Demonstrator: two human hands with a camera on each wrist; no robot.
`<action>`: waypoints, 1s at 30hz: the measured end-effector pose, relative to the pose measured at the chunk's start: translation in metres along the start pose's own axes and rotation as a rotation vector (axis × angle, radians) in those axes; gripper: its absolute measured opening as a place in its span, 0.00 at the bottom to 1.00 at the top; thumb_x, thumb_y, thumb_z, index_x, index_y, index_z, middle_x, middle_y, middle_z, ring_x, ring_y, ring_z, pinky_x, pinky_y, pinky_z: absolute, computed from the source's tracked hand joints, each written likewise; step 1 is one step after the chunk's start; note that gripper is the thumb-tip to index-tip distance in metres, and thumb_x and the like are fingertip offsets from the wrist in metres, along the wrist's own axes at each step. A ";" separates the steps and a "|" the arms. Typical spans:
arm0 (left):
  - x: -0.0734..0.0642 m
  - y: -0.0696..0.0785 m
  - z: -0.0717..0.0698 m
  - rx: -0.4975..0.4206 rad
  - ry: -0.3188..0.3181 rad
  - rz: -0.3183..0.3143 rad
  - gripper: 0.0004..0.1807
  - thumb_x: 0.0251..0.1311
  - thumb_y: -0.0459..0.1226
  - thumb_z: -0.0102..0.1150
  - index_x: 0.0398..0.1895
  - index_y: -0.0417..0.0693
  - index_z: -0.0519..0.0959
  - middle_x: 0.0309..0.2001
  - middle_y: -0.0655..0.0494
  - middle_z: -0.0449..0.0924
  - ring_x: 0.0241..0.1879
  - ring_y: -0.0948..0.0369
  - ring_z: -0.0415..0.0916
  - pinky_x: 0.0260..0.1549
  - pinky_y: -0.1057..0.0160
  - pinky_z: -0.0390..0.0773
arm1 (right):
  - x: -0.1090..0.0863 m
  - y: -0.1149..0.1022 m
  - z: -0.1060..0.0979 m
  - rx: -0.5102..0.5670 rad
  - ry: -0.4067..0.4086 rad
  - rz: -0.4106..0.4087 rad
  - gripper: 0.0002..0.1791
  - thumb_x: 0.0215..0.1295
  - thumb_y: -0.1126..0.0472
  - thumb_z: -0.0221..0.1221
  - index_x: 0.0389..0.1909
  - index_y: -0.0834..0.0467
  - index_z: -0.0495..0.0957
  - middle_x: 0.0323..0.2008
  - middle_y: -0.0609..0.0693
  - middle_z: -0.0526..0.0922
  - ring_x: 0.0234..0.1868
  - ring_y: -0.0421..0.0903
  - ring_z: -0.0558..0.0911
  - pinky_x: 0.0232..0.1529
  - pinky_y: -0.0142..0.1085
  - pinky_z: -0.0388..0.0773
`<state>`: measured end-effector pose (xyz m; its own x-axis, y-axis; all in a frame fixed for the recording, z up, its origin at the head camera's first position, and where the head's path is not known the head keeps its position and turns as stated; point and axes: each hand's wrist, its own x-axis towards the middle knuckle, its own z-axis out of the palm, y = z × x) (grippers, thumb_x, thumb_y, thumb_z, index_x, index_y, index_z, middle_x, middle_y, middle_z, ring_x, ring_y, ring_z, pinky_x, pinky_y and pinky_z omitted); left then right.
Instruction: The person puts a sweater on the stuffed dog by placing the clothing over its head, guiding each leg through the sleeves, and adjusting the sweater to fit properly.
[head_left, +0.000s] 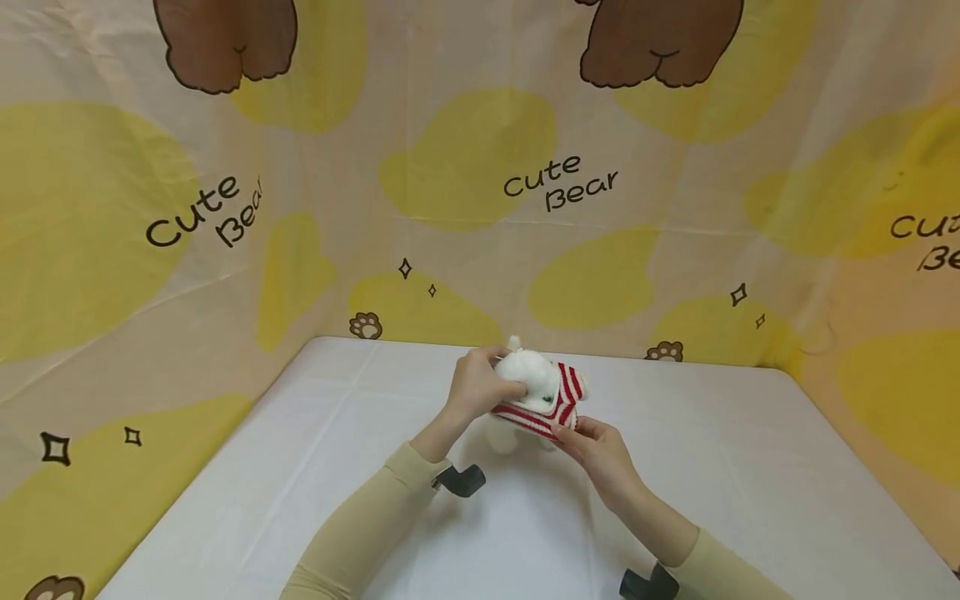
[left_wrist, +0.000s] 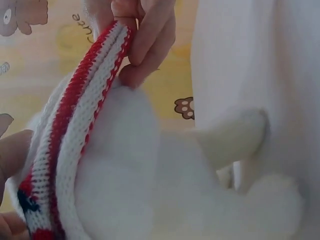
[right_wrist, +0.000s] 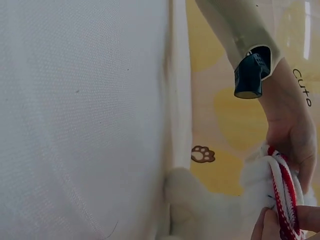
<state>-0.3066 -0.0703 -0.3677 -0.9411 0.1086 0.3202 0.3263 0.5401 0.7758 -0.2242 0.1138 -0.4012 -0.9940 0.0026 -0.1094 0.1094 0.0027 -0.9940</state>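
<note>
Two hands of yours hold one white plush toy (head_left: 527,365), at 12 o'clock from you over the white table (head_left: 750,467). A red-and-white striped knitted piece (head_left: 534,420) wraps round the toy, so part of the white body sits inside its band while limbs stick out at about 6 and 7 o'clock.

Your left hand (head_left: 482,385) grips the toy from 9 o'clock, its thumb laid across the white plush; the fingertips behind are hidden. Your right hand (head_left: 602,458), at 4 o'clock from the toy, pinches the edge of the band between thumb and fingers.

A dark patch (left_wrist: 29,200) shows on the knit in the left wrist view, at 7 o'clock; it is perhaps a stitched motif, but that view is too blurred to say. The left wrist view cuts your left fingers off at 8 o'clock.

Your sleeves run off the bottom edge at 7 and 5 o'clock. The printed backdrop (head_left: 465,158) stands beyond the table at 12 o'clock, its brown bears cropped at the top.
</note>
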 end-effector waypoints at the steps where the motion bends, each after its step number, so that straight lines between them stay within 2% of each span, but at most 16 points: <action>1: 0.000 0.000 0.000 -0.004 -0.002 -0.007 0.24 0.32 0.38 0.72 0.40 0.44 0.82 0.34 0.49 0.84 0.32 0.58 0.77 0.30 0.62 0.78 | 0.000 0.000 0.000 -0.010 0.006 -0.001 0.16 0.64 0.65 0.57 0.48 0.72 0.74 0.41 0.53 0.81 0.40 0.42 0.81 0.51 0.38 0.78; 9: 0.001 0.002 -0.001 -0.022 -0.016 -0.034 0.25 0.30 0.37 0.72 0.40 0.44 0.82 0.31 0.50 0.83 0.30 0.59 0.76 0.28 0.64 0.76 | 0.001 0.001 0.000 -0.036 0.039 -0.017 0.12 0.61 0.66 0.59 0.40 0.72 0.77 0.32 0.47 0.82 0.36 0.39 0.78 0.44 0.32 0.77; 11: 0.001 0.003 -0.002 -0.031 -0.015 -0.047 0.26 0.30 0.38 0.72 0.41 0.44 0.82 0.31 0.50 0.83 0.29 0.59 0.76 0.26 0.64 0.76 | 0.002 0.001 0.000 -0.017 0.032 -0.021 0.12 0.62 0.68 0.57 0.42 0.73 0.76 0.33 0.48 0.82 0.36 0.38 0.78 0.43 0.30 0.77; 16: 0.003 0.002 -0.004 -0.080 -0.032 -0.111 0.26 0.31 0.37 0.71 0.43 0.45 0.82 0.30 0.49 0.82 0.25 0.59 0.75 0.13 0.63 0.75 | 0.005 0.004 -0.001 0.040 -0.008 -0.018 0.16 0.65 0.69 0.53 0.51 0.74 0.70 0.42 0.52 0.81 0.41 0.38 0.79 0.44 0.26 0.77; 18: 0.004 0.001 -0.004 -0.093 -0.043 -0.135 0.26 0.31 0.37 0.71 0.43 0.46 0.82 0.31 0.49 0.82 0.23 0.59 0.75 0.09 0.62 0.73 | 0.006 0.005 -0.001 0.013 -0.010 -0.017 0.16 0.65 0.69 0.53 0.52 0.72 0.71 0.42 0.52 0.82 0.40 0.38 0.78 0.45 0.28 0.77; 22: 0.006 0.002 -0.005 -0.085 -0.051 -0.157 0.26 0.31 0.37 0.71 0.44 0.48 0.82 0.32 0.49 0.83 0.23 0.59 0.76 0.07 0.62 0.72 | 0.008 0.004 -0.003 -0.045 -0.023 -0.041 0.16 0.64 0.67 0.55 0.50 0.72 0.73 0.40 0.52 0.83 0.39 0.39 0.78 0.45 0.30 0.76; 25: 0.007 0.002 -0.006 -0.092 -0.054 -0.166 0.26 0.31 0.37 0.71 0.43 0.49 0.82 0.33 0.49 0.83 0.24 0.59 0.76 0.07 0.62 0.72 | 0.008 0.002 -0.002 0.016 -0.067 -0.030 0.18 0.65 0.68 0.53 0.53 0.74 0.70 0.44 0.55 0.81 0.41 0.39 0.79 0.47 0.30 0.78; 30: 0.008 0.001 -0.003 -0.120 -0.048 -0.163 0.25 0.31 0.37 0.72 0.42 0.48 0.82 0.33 0.50 0.83 0.26 0.59 0.76 0.10 0.63 0.74 | 0.007 0.002 -0.004 0.184 -0.171 0.050 0.24 0.68 0.67 0.50 0.61 0.75 0.61 0.48 0.54 0.78 0.43 0.39 0.80 0.50 0.32 0.78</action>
<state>-0.3132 -0.0710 -0.3627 -0.9846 0.0693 0.1607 0.1746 0.4505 0.8755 -0.2312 0.1178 -0.4037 -0.9750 -0.1713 -0.1416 0.1717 -0.1758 -0.9693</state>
